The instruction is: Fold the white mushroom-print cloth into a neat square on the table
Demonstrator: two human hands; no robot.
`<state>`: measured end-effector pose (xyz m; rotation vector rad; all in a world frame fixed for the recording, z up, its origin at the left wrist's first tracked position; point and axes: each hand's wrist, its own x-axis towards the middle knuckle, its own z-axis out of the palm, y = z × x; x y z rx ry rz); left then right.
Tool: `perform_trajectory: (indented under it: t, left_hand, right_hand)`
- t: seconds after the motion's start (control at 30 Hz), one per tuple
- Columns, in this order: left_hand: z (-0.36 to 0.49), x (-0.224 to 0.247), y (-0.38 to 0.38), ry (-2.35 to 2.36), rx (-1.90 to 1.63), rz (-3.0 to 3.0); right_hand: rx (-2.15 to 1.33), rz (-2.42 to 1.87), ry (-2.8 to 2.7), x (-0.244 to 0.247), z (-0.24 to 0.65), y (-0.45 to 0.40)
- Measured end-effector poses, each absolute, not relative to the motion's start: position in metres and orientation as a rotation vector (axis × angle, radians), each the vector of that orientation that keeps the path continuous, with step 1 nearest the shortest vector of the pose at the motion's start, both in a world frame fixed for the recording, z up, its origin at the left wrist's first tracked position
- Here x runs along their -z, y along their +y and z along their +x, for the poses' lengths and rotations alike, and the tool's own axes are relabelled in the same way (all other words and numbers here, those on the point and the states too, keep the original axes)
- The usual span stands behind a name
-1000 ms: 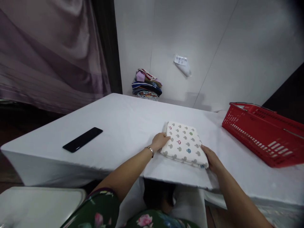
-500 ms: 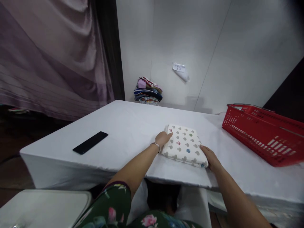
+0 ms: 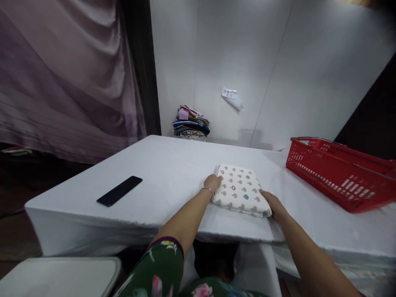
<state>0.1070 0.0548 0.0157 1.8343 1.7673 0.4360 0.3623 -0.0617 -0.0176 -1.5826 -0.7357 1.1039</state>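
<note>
A folded white cloth (image 3: 236, 189) printed with grey, red, blue and green mushrooms lies flat near the table's front edge. At its left side is my left hand (image 3: 213, 182), with a bracelet on the wrist. Its thumb rests at the edge and the other fingers are tucked out of sight. On the opposite side my right hand (image 3: 274, 205) holds the near right corner, thumb on top and fingers hidden beneath or behind the fold.
A white-covered table (image 3: 173, 165) bears a black phone-like slab (image 3: 120, 191) at left and a red plastic basket (image 3: 337, 173) at right. Folded clothes (image 3: 191, 123) are stacked beyond the far edge, by the wall. A white stool-like surface (image 3: 62, 276) stands at lower left.
My left thumb has drawn back slightly from the cloth's top toward its left edge. The cloth stays nearly in place, and the camera view has shifted a little.
</note>
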Motion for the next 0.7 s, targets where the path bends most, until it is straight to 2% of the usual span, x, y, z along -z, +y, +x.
perform_trajectory:
  t: [0.23, 0.57, 0.7]
  left_hand:
    - [0.127, -0.027, 0.081, 1.776, -0.496, 1.824]
    - [0.129, 0.0, 0.1, 1.874, -0.539, 1.864]
    - [0.126, -0.004, 0.102, 1.869, -0.504, 1.896]
  right_hand:
    - [-1.1, -1.584, -0.803, 0.02, 0.365, -0.062]
    - [-1.088, -1.554, -0.774, 0.022, 0.363, -0.063]
    - [-1.159, -1.48, -0.759, 0.018, 0.363, -0.066]
